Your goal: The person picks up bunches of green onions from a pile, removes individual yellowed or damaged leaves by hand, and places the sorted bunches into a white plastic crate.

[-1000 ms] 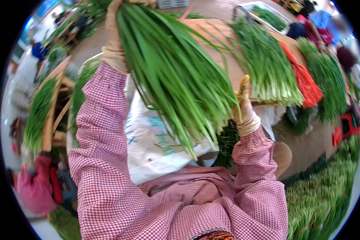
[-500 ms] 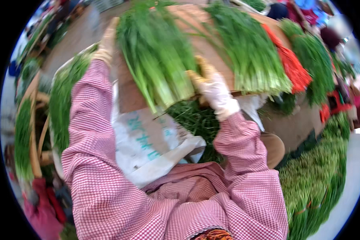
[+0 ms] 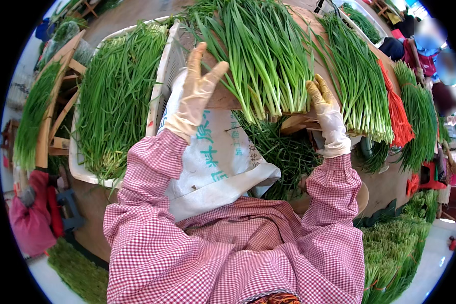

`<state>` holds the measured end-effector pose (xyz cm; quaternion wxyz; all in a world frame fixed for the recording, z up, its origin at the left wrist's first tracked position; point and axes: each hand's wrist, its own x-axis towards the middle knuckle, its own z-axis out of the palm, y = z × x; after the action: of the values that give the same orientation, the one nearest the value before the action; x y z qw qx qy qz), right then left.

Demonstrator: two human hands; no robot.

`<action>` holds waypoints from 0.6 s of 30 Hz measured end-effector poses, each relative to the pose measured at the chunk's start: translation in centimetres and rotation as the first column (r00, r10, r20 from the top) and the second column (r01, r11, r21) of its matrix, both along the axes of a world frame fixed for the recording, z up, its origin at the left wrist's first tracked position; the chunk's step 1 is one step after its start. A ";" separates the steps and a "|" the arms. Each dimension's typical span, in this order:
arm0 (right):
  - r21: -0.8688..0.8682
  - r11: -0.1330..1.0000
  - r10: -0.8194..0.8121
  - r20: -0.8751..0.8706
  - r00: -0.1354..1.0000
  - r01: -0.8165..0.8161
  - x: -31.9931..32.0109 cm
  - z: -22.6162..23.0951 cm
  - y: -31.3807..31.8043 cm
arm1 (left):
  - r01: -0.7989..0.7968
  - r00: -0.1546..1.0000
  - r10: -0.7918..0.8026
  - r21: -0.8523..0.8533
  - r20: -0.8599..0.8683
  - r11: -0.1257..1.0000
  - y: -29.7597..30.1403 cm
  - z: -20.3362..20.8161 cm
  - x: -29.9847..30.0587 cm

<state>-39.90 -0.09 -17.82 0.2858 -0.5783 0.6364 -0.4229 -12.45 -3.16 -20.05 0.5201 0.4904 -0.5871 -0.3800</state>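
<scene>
A loose pile of long green chives (image 3: 268, 66) lies on the wooden board in front of me, pale stem ends toward me. My left hand (image 3: 197, 93), in a cream glove with yellowed fingers, is held beside the pile's left edge. Its thumb and fingers are spread and nothing is in them. My right hand (image 3: 328, 114), gloved the same way, stands at the pile's lower right, its fingers stretched up against the stem ends. Right of it, a second chive pile (image 3: 359, 86) lies on the board, with red ties (image 3: 397, 111) next to it.
A white crate (image 3: 162, 91) full of chives stands to the left. A white sack (image 3: 197, 192) hangs below the board, beside loose green scraps (image 3: 283, 157). Tied bundles (image 3: 397, 248) stand at the lower right. A wooden rack (image 3: 58, 101) is at the far left; other people are at the right.
The view has turned left, bringing the crate into fuller sight. My left hand has come back from the board's far left side to the pile's near left. My right hand stays by the stem ends.
</scene>
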 end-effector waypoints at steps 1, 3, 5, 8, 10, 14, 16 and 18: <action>-0.102 0.995 -0.043 -0.247 0.968 0.018 0.1 0.1 0.1 | -0.027 0.998 0.027 -0.004 0.052 1.000 0.6 0.9 -1.0; -0.379 0.925 -0.199 -0.521 0.830 -0.016 0.7 0.0 0.2 | -0.022 0.998 0.024 -0.036 0.058 0.999 0.8 1.0 -1.9; -0.410 0.888 -0.024 -0.491 0.871 -0.207 2.4 1.9 0.6 | 0.005 0.991 0.018 -0.169 0.135 0.986 0.9 1.1 -2.1; -0.312 0.868 0.098 -0.655 0.749 -0.387 6.2 3.6 1.5 | 0.159 0.926 -0.006 -0.376 0.378 0.913 -0.5 0.5 -2.1; -0.177 0.865 0.170 -0.777 0.606 -0.470 8.2 3.1 0.7 | 0.282 0.828 -0.006 -0.407 0.560 0.869 -1.3 1.0 -2.1; -0.140 0.875 0.099 -0.886 0.454 -0.464 8.4 1.5 -0.6 | 0.398 0.613 -0.005 -0.304 0.790 0.866 -1.9 -0.4 -1.5; -0.153 0.867 0.090 -0.888 0.451 -0.475 8.3 1.5 -0.7 | 0.407 0.582 0.005 -0.297 0.813 0.864 -2.1 -0.6 -1.1; -0.133 0.869 0.100 -0.896 0.432 -0.477 8.2 1.2 -0.7 | 0.415 0.580 0.011 -0.307 0.815 0.857 -2.2 -1.1 -1.1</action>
<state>-31.66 -0.76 -16.63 -0.1186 -0.8548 0.4890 -0.1269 -13.54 -5.40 -21.10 0.2580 0.3935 -0.8819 -0.0282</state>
